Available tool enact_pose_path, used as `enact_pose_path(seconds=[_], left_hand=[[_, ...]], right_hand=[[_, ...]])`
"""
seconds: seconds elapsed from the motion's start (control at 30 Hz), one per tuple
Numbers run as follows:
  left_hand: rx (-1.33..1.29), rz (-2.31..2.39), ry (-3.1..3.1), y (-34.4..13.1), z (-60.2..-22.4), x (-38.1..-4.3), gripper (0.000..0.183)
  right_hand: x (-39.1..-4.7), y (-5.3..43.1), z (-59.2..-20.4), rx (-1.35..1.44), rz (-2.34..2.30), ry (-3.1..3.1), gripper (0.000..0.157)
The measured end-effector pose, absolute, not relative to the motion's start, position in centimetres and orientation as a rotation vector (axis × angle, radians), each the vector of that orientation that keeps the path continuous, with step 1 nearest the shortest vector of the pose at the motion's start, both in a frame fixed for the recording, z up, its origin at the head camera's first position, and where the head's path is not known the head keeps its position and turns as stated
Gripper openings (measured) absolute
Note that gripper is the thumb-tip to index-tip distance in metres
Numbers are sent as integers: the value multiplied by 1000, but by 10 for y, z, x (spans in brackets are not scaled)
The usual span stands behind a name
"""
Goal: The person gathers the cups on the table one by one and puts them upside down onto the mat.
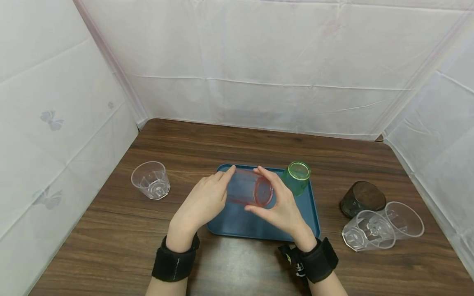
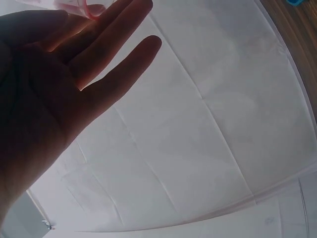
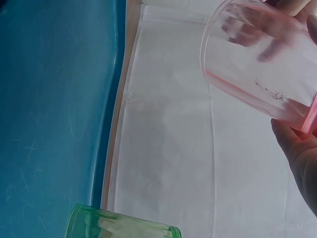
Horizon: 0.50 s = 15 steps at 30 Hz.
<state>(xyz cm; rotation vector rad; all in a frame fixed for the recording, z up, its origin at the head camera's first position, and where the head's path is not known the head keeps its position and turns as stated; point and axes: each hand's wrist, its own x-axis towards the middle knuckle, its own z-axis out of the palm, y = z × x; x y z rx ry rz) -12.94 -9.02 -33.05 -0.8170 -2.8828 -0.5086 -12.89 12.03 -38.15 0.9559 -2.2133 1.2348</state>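
Held on its side above the blue tray (image 1: 237,228) is a transparent pink cup (image 1: 242,187), its thick base end toward the right. My right hand (image 1: 281,201) grips it around that end, thumb on the near side and fingers on the far side. At the other end my left hand (image 1: 207,197) holds the cup between thumb and fingers; in the left wrist view the outer fingers (image 2: 124,74) stretch past it. A green cup (image 1: 297,177) stands upside down on the tray's far right corner; the right wrist view shows it low in frame.
A clear cup (image 1: 151,181) stands on the wooden table (image 1: 111,230) at the left. Right of the tray are a dark grey cup (image 1: 363,199) and two clear cups, one lying tilted (image 1: 366,232) in front of another (image 1: 405,222). White sheeting (image 1: 259,102) walls the table.
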Motion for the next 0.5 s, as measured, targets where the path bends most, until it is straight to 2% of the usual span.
enact_pose_path(seconds=[0.5], left_hand=[[-793,-489,-2981,-86,-333,-127,54]], right_hand=[[-131,120,-381,962,1224,-2148,88]])
